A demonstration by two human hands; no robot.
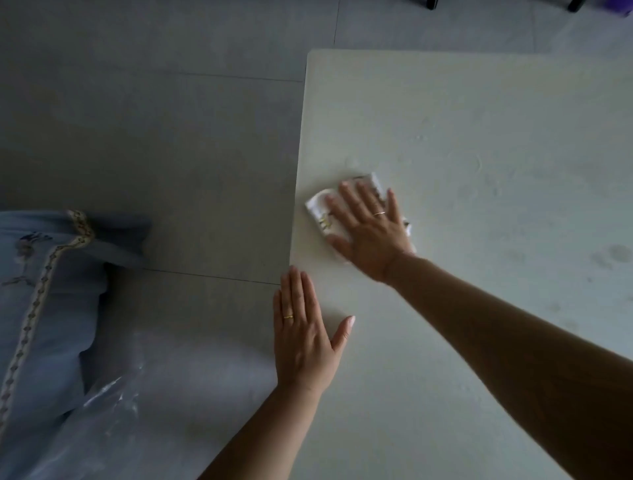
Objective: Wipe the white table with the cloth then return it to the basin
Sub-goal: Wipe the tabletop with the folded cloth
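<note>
The white table (479, 113) fills the right half of the view, its left edge running down the middle. A small folded white cloth (320, 209) with a dark pattern lies near that edge. My right hand (370, 233) presses flat on the cloth, fingers spread, and covers most of it. My left hand (303, 332) rests flat and empty on the table's left edge, fingers together, thumb out. The basin is not in view.
Grey tiled floor (154, 137) lies left of the table. Light blue fabric with patterned trim (44, 274) and a clear plastic sheet (113, 394) sit at the lower left. Faint smudges (613, 255) mark the table's right side. Dark furniture legs (432, 4) show at the top.
</note>
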